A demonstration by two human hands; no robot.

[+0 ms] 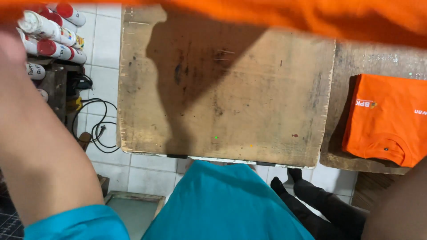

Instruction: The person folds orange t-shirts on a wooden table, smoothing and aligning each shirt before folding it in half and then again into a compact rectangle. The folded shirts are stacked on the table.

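An orange cloth [338, 18] hangs blurred across the whole top of the view, casting a shadow on the worn wooden board [249, 98] below. My left arm rises along the left side. My left hand [10, 49] is a blur at the cloth's left corner and appears to grip it. Only my right forearm [400, 204] shows at the bottom right; that hand is out of frame. A folded orange shirt [387, 120] with a small print lies on the wooden table [351, 58] to the right of the board.
Several white tubes with red caps [53, 31] are stacked on a rack at the upper left. Black cables [95, 124] coil on the white tiled floor below them. My teal shirt [222, 204] and a black-clad leg [311, 195] fill the bottom.
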